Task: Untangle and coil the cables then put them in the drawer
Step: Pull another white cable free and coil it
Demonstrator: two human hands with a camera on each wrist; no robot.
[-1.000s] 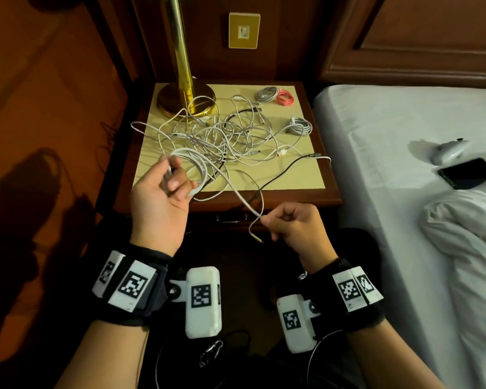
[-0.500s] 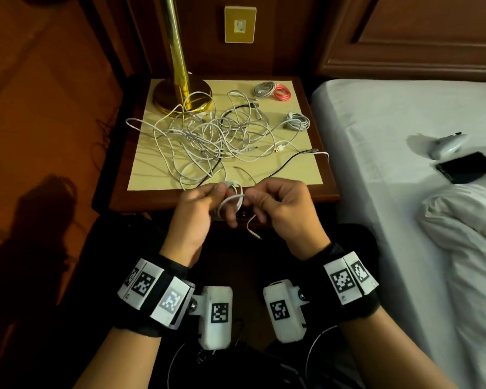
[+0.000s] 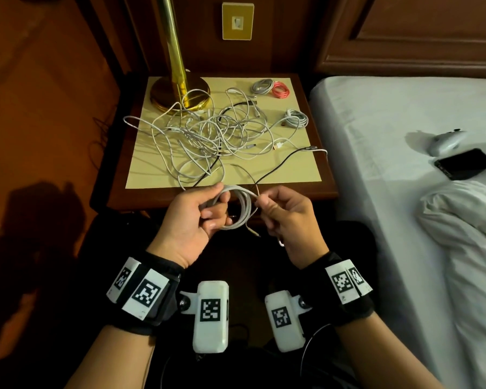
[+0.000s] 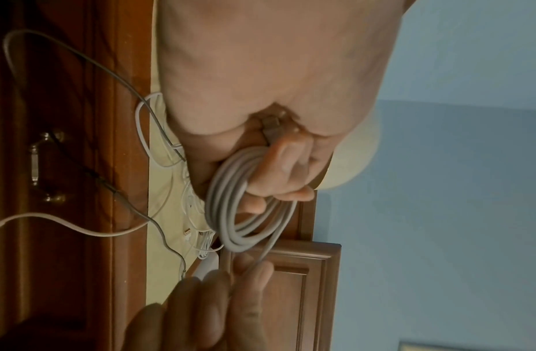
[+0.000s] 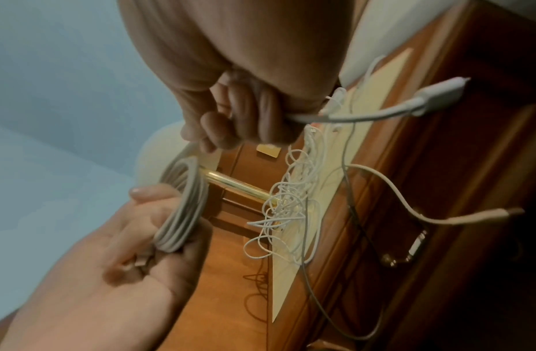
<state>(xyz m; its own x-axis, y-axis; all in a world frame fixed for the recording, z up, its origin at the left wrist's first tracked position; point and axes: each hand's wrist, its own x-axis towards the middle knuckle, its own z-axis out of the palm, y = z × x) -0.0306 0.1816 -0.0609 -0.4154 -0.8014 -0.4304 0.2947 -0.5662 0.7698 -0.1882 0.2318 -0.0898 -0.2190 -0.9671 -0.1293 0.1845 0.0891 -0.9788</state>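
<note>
A white cable coil (image 3: 240, 209) hangs in front of the nightstand's front edge. My left hand (image 3: 205, 211) grips the coil (image 4: 245, 209), fingers curled through its loops. My right hand (image 3: 267, 204) pinches the coil's free end (image 5: 365, 114) just to the right; its white plug (image 5: 440, 95) sticks out past the fingers. A tangle of white cables (image 3: 216, 136) with one black cable (image 3: 281, 167) lies on the nightstand top (image 3: 152, 175). The drawer (image 5: 410, 249) below is closed, its brass handle (image 4: 35, 166) visible.
A brass lamp (image 3: 177, 88) stands at the nightstand's back left. Three coiled cables lie at the back right: grey (image 3: 261, 87), red (image 3: 280, 90), white (image 3: 295, 119). A bed (image 3: 390, 192) lies at the right with a phone (image 3: 465, 164) and a white controller (image 3: 446, 140).
My left hand came down from the tangle to the front edge with the coil. The hands met, and the right hand now pinches the cable's end beside the coil.
</note>
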